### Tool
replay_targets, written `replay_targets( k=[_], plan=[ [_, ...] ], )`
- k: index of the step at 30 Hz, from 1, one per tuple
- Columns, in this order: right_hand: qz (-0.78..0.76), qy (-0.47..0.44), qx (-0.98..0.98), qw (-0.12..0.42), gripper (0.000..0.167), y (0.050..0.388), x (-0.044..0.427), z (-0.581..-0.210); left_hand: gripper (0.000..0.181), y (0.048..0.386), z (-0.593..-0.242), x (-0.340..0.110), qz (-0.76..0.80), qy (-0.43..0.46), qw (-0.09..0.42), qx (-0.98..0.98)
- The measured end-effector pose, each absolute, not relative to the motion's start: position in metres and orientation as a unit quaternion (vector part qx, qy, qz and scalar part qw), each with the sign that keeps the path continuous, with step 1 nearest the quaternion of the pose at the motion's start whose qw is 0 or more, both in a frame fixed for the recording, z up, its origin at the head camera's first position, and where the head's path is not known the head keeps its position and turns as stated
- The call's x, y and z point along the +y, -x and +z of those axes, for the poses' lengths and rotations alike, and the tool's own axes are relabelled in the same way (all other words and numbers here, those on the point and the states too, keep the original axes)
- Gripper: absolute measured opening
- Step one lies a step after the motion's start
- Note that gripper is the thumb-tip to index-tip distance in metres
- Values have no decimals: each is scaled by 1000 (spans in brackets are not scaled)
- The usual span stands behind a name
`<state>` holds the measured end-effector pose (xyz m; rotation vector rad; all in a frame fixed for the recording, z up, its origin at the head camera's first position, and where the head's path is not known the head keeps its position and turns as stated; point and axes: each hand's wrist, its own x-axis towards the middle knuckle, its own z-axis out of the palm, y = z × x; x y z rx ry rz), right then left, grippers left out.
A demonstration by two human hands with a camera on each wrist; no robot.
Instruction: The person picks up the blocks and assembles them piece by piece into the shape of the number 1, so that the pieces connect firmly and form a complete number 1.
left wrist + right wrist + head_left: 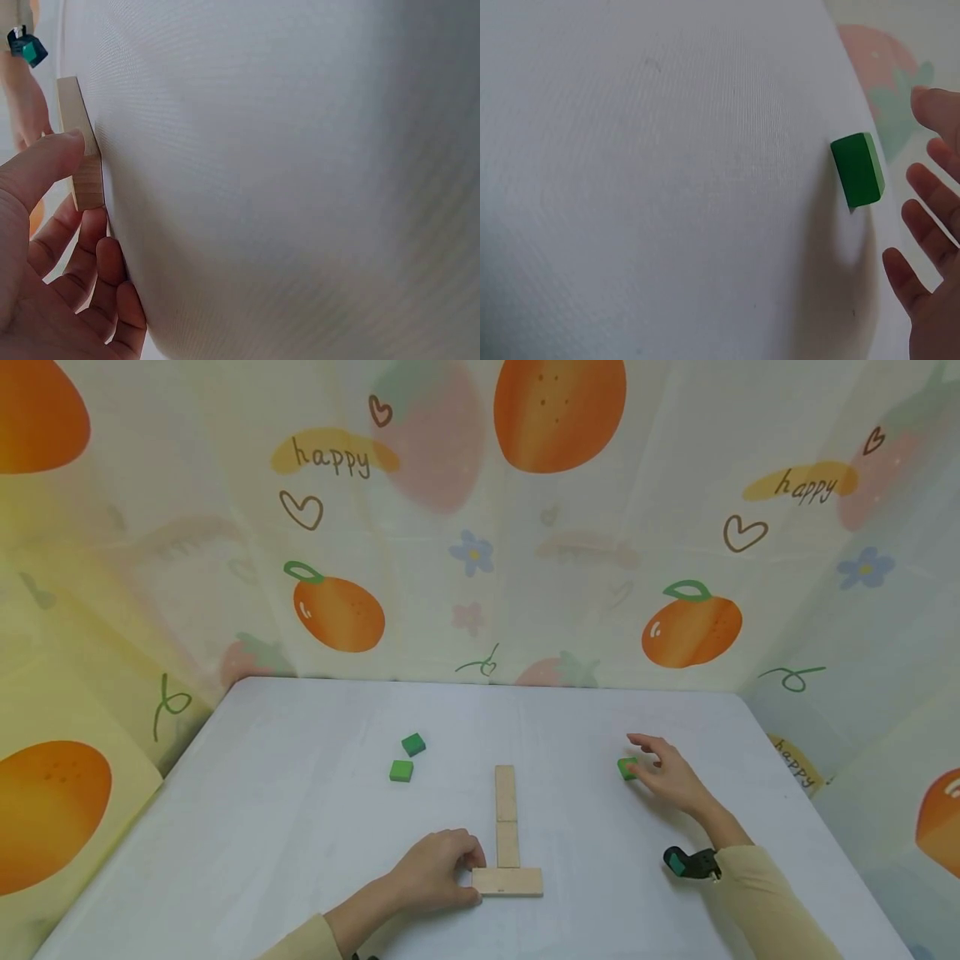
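White cloth-like covering runs over the tabletop (300, 802), and on it a crosswise wooden block (508, 882) lies flat, the nearest of three pale pieces and well in from the left and right edges. The left hand (435, 870) pinches its left end, thumb on the side away from the far edge and fingertips around the other side. A short wooden block (507, 844) meets the middle of its far side, and a long wooden block (506, 793) continues that line end to end towards the far edge. The right hand (671, 777) is spread wide and holds nothing, its thumb and fingers parted around the near green block (623, 770), which sits towards the far right corner; the right wrist view shows a gap between fingers and block. Towards the far left corner, a light green block (401, 771) lies near a dark green block (413, 744), the darker one turned askew and closer to the far edge. A black device (693, 863) is worn at the right wrist, by a beige sleeve (772, 902). Beyond the far edge hangs a fruit-printed curtain (592, 527).
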<state>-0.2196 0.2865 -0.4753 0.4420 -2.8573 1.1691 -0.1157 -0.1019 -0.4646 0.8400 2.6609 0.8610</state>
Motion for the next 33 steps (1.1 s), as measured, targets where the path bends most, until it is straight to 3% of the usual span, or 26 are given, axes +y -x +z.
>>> replay_targets(
  k=[33],
  plan=[
    [337, -135, -932, -24, 43, 219, 293, -486, 27, 117, -470, -102, 297, -284, 114, 905]
  ],
)
